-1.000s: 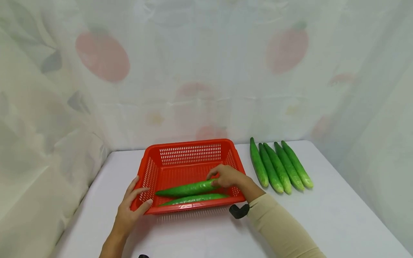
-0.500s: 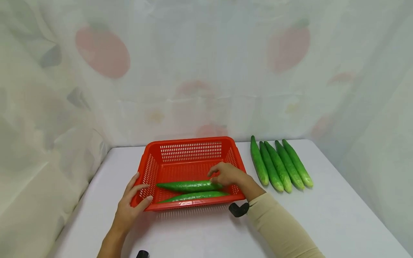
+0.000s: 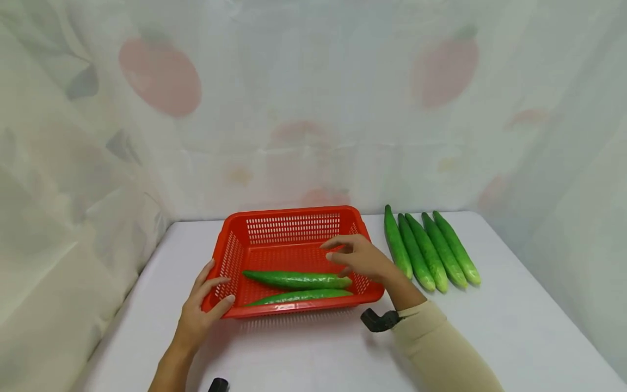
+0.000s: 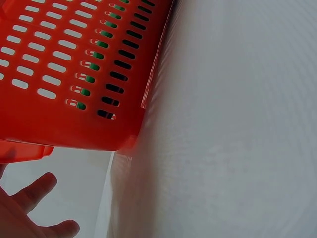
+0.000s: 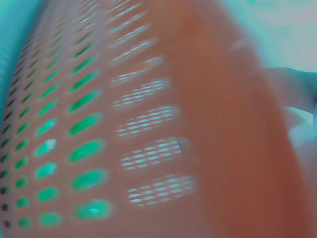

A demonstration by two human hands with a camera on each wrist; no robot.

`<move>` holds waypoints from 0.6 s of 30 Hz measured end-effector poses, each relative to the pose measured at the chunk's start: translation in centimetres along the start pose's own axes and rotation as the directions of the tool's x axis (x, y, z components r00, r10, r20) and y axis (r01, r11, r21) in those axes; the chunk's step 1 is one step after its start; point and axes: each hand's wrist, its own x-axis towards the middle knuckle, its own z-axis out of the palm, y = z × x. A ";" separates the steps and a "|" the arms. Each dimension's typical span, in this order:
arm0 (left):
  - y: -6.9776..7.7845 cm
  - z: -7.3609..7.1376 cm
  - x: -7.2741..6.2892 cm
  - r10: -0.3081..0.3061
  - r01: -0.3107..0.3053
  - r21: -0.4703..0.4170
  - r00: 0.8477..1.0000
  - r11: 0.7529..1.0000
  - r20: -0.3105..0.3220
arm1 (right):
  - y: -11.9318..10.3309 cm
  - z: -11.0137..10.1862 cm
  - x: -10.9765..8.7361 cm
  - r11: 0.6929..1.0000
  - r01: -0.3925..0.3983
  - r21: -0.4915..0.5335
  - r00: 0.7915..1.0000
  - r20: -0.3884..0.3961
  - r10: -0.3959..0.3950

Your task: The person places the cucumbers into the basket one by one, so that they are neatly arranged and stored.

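Inside a red plastic basket (image 3: pixel 289 308) two cucumbers lie side by side. The rear cucumber (image 3: pixel 299 280) shows its pale tip at the right; the front cucumber (image 3: pixel 303 295) is partly hidden behind the basket's near wall. My right hand (image 3: pixel 360 257) hovers over the basket's right side, just above the rear cucumber, with its fingers loosely spread and holding nothing. At the left rim rests my left hand (image 3: pixel 198 313), its fingers spread and the thumb over the front left corner. Two fingers (image 4: pixel 37 191) show outside the basket in the left wrist view.
Right of the basket, several more cucumbers (image 3: pixel 431 253) lie in a row on the white table (image 3: pixel 313 359). A patterned cloth (image 3: pixel 303 109) hangs behind the table and along both sides. Black wrist-camera parts (image 3: pixel 379 321) sit beside the right cuff.
My right hand has let go of the rear cucumber and lifted away up and to the right. That cucumber now lies in the basket behind the front one. The left hand stays at the rim.
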 end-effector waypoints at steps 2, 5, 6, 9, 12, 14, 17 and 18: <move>0.1 0.0 0.1 0.000 0.000 -0.006 1.000 1.000 0.000 | -0.8 -0.7 -0.9 0.999 0.032 0.006 0.999 -0.020 -0.032; 0.2 0.1 0.1 0.003 -0.003 -0.014 1.000 1.000 -0.003 | -1.7 -1.7 -2.5 0.997 0.079 0.016 0.995 -0.058 -0.078; 0.2 0.1 0.1 0.004 -0.004 -0.009 1.000 1.000 -0.005 | -1.8 -2.1 -2.9 0.995 0.099 0.021 0.993 -0.072 -0.097; 0.4 0.1 0.0 0.003 -0.003 -0.001 1.000 1.000 -0.011 | -2.1 -3.0 -4.1 0.989 0.142 0.028 0.983 -0.118 -0.138; 0.5 0.1 0.0 0.000 0.000 0.005 1.000 1.000 -0.011 | -2.0 -3.9 -5.2 0.985 0.171 0.011 0.973 -0.161 -0.167; 0.5 0.1 0.0 0.000 0.000 0.005 1.000 1.000 -0.010 | -1.9 -4.4 -5.8 0.984 0.180 -0.003 0.966 -0.188 -0.177; 0.5 0.1 0.0 0.000 0.000 0.011 1.000 1.000 -0.011 | -1.8 -5.2 -6.6 0.980 0.197 -0.036 0.952 -0.231 -0.200; 0.4 0.1 0.0 0.001 -0.001 0.016 1.000 1.000 -0.010 | -1.8 -5.4 -7.0 0.978 0.204 -0.049 0.946 -0.247 -0.210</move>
